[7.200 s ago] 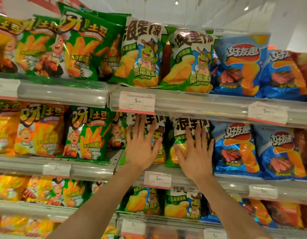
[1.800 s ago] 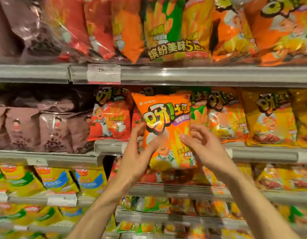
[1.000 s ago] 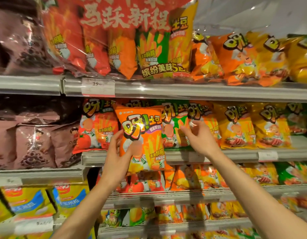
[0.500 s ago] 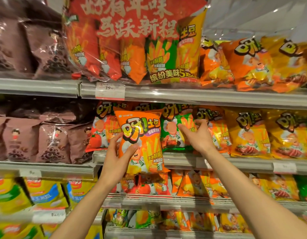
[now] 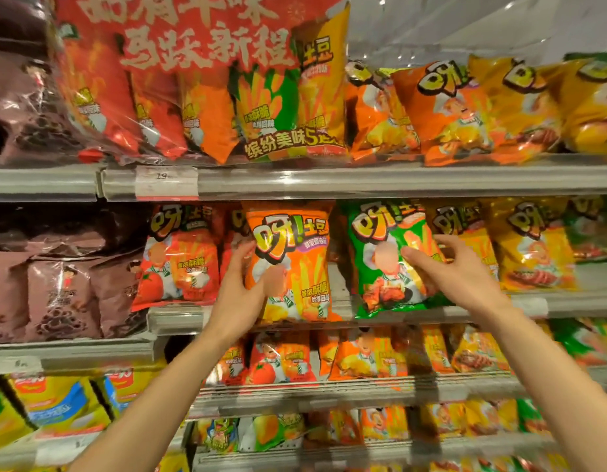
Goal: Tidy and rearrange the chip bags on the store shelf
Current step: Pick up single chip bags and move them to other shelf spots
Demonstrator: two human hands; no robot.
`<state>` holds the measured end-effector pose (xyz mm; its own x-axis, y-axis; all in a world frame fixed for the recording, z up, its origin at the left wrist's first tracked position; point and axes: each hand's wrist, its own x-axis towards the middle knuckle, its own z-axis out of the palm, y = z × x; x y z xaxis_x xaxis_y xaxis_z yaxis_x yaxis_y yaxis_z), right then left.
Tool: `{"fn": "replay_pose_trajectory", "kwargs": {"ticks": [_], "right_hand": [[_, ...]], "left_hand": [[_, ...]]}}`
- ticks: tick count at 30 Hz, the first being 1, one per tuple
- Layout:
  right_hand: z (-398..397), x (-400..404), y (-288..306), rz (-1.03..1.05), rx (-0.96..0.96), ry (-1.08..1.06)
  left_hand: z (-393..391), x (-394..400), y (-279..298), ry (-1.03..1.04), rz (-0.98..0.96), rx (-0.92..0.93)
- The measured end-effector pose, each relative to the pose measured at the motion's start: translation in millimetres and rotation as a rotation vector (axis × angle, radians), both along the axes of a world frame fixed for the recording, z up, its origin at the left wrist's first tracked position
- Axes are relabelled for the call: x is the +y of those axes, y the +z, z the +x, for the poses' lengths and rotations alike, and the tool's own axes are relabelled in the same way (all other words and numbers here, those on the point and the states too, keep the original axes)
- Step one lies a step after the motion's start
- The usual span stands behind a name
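I am seeing an orange chip bag [image 5: 292, 264] showing yellow fries, a purple flavour band and yellow lettering outlined in black. Beside it a green chip bag [image 5: 390, 264] is carrying the same yellow lettering, with orange-brown food at its base. A red chip bag [image 5: 179, 257] is displaying a tomato, and a yellow chip bag [image 5: 530, 247] is glowing on the far side. Brown bags [image 5: 57, 294] are looking dull mauve. Above, a red multipack [image 5: 200, 80] is bearing pale characters. The shelf rail [image 5: 397, 182] is shining grey.
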<state>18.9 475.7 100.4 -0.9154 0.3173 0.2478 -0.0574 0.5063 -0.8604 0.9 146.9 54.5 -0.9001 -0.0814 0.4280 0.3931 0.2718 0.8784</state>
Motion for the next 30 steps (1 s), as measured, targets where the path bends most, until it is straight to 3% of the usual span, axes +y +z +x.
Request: {"fn": "replay_pose_trajectory", "kwargs": {"ticks": [7, 13, 17, 21, 30], "right_hand": [[32, 38, -15, -0.109, 0.036, -0.101], [36, 36, -23, -0.112, 0.013, -0.086], [33, 32, -25, -0.11, 0.011, -0.084], [30, 27, -27, -0.129, 0.031, -0.054], [25, 18, -29, -0.143, 0.051, -0.024]], "left_hand": [[-47, 64, 23, 0.087, -0.115, 0.0], [-56, 77, 16, 0.17, -0.44, 0.049], [-46, 70, 14, 0.376, -0.613, 0.235], [-42, 66, 9, 0.343, -0.675, 0.41], [-67, 74, 14, 0.217, -1.0, 0.175]]}}
